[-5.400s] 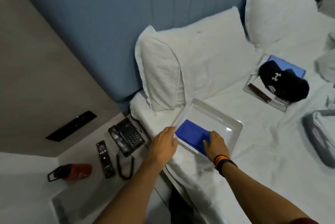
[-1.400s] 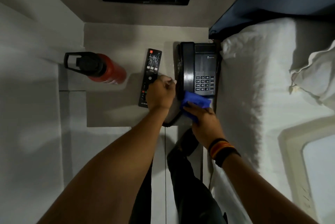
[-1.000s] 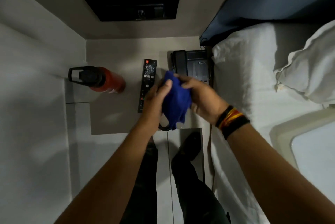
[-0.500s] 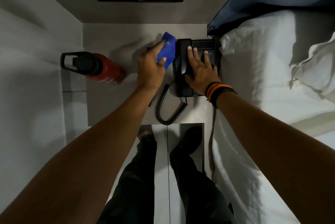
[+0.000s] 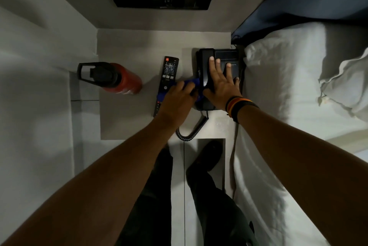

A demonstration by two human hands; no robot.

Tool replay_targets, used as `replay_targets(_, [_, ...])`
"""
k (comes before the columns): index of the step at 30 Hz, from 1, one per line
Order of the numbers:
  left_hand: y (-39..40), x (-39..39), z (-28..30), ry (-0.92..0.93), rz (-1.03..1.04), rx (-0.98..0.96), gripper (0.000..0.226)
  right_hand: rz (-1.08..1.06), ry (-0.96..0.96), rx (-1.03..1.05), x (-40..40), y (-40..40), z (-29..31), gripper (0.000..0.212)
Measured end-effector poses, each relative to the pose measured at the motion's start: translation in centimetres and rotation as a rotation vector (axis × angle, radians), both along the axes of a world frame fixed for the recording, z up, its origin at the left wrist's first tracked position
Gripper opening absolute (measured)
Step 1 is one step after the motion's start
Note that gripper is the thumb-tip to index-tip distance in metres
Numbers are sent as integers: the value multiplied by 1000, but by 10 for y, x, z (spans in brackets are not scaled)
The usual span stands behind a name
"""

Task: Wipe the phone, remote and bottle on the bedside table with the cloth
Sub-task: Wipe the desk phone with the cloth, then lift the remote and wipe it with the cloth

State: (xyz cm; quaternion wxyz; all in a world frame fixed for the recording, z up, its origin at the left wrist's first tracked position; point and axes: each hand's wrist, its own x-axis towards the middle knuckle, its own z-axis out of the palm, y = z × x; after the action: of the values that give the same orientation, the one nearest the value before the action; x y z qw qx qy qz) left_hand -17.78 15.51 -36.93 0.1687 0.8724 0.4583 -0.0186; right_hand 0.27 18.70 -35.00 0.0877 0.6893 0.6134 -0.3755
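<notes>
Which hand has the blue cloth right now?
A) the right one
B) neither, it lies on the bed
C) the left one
C: the left hand grips the cloth beside the phone, while the right hand lies flat on the phone.

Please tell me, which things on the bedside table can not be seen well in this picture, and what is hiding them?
All in the head view:
- Cloth: mostly under the left hand, so its grip on it is unclear.
- Remote: the lower middle part is covered by the cloth and left hand; button labels are too small.
- Phone: the keypad is hidden by the flat right hand.
- Bottle: any label is too dark to read.
</notes>
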Motion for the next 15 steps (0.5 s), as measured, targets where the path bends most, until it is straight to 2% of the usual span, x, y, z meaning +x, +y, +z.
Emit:
replay_targets(3, [4,-11,7,-15,-52,-53,49,-2,21,-29,3,4,3,100])
replay_targets(5, [1,-16,18,-139,85,-80,56,-67,63,11,4,3,6,94])
replay_targets(7, [-6,-17,32,-313,317,-151,61,-246,174,185,-3,-10,15,77])
replay_targets(9, [-13,-15,48,-501,477,-258,63,-570,385,300,-16,-31,31,51])
replay_targets(11, [-21,-9,64,-716,588,-412,60,-876,655,170,-34,-51,51,31])
replay_targets(12, [-25,-7,71,-805,626,-484,58,-943,740,80,-39,-57,57,31])
replay_targets(15, [-38,-4,89,-912,699,-644,47,-962,822,-15,-45,-68,68,38])
